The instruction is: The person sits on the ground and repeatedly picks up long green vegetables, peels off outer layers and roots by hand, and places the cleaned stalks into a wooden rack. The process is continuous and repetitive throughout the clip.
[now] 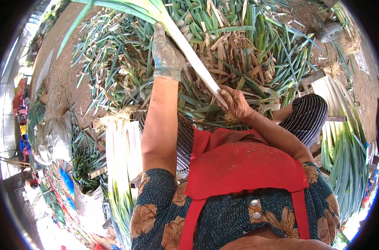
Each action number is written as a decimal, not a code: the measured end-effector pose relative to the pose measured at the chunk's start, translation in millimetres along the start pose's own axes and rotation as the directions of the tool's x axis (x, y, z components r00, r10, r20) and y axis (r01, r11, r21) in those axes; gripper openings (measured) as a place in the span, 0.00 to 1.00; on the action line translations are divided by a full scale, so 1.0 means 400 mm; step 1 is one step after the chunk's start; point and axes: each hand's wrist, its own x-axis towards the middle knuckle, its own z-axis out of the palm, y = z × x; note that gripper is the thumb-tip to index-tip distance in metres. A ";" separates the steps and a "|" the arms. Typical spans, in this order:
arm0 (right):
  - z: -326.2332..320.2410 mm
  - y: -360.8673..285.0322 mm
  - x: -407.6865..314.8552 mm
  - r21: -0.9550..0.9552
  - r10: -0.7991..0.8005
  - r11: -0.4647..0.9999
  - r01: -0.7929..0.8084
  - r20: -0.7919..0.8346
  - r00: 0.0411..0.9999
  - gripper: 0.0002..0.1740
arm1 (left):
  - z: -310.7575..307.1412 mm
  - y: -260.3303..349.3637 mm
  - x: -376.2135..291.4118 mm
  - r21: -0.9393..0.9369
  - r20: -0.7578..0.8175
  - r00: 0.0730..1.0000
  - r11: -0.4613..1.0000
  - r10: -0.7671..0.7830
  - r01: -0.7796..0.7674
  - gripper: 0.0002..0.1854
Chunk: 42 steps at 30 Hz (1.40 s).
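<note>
A long green onion (194, 57) slants across the view, its white shank low and its green leaves running off the top edge. My left hand (167, 51), in a soiled glove with blue-green patches, is closed round the upper shank just below the leaves. Blurred fingertips show past the far side of the stalk. Bare, my right hand (236, 101) pinches the lower end of the white shank between thumb and fingers. Beneath both hands spreads a heap of green and dried leaf trimmings (227, 51).
Bundled green onions lie on metal-bar supports on my left (122, 150) and right (333, 103). A small wheel (330, 32) stands at the far right. Two pale sacks, one crumpled (56, 137) and one holding greens (89, 203), are at the left. A red apron (245, 165) covers my lap.
</note>
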 end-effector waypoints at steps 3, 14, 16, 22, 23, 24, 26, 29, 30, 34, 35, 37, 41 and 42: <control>-0.007 0.044 -0.022 -0.009 0.075 0.997 -0.076 -0.095 0.993 0.23 | -0.035 0.040 -0.007 -0.008 -0.053 0.997 0.999 0.053 -0.053 0.23; -0.056 0.151 0.012 -0.538 -0.127 0.830 0.147 0.075 0.989 0.19 | -0.279 0.758 -0.403 0.286 -0.477 0.689 0.838 0.546 -0.465 0.10; -0.069 0.199 0.008 -0.538 -0.107 0.832 0.131 0.077 0.991 0.18 | -0.263 0.911 -0.533 0.372 -0.487 0.623 0.791 0.612 -0.486 0.11; -0.094 0.347 0.010 -0.538 0.000 0.841 0.057 0.104 0.995 0.18 | -0.393 0.990 -0.936 0.500 -0.510 0.507 0.719 0.695 -0.482 0.17; -0.090 0.351 0.012 -0.556 0.000 0.829 0.064 0.114 0.994 0.18 | -0.453 0.976 -1.007 0.480 -0.521 0.517 0.734 0.679 -0.481 0.18; -0.085 0.356 0.013 -0.573 0.000 0.816 0.070 0.122 0.993 0.18 | -0.533 0.961 -1.082 0.456 -0.572 0.475 0.740 0.669 -0.494 0.19; -0.068 0.367 0.012 -0.541 0.012 0.838 0.072 0.150 0.989 0.18 | -0.693 0.901 -1.251 0.595 -0.603 0.320 0.679 0.731 -0.430 0.22; -0.073 0.366 0.006 -0.563 0.102 0.826 -0.017 0.119 0.988 0.18 | -0.778 0.779 -1.244 0.497 -0.823 0.033 0.747 0.567 -0.442 0.22; -0.077 0.361 0.003 -0.578 0.142 0.814 -0.058 0.102 0.985 0.18 | -0.781 0.728 -1.220 0.391 -0.903 -0.047 0.771 0.427 -0.503 0.22; -0.062 0.349 -0.004 -0.586 0.134 0.810 -0.031 0.134 0.982 0.17 | -0.766 0.713 -1.268 0.369 -0.922 -0.013 0.868 0.387 -0.332 0.20; -0.056 0.349 -0.007 -0.586 0.134 0.810 -0.029 0.136 0.982 0.17 | -0.761 0.722 -1.299 0.396 -0.910 0.020 0.881 0.415 -0.258 0.19; -0.049 0.352 -0.007 -0.586 0.127 0.809 -0.035 0.116 0.985 0.17 | -0.729 0.725 -1.291 0.203 -0.971 0.041 0.896 0.237 -0.394 0.20; -0.063 0.377 -0.014 -0.594 0.158 0.803 -0.059 0.115 0.981 0.17 | -0.612 0.685 -1.313 0.005 -0.993 0.108 0.916 0.053 -0.402 0.23; -0.062 0.382 -0.011 -0.597 0.170 0.800 -0.062 0.126 0.977 0.17 | -0.592 0.680 -1.329 -0.017 -0.992 0.124 0.927 0.031 -0.374 0.22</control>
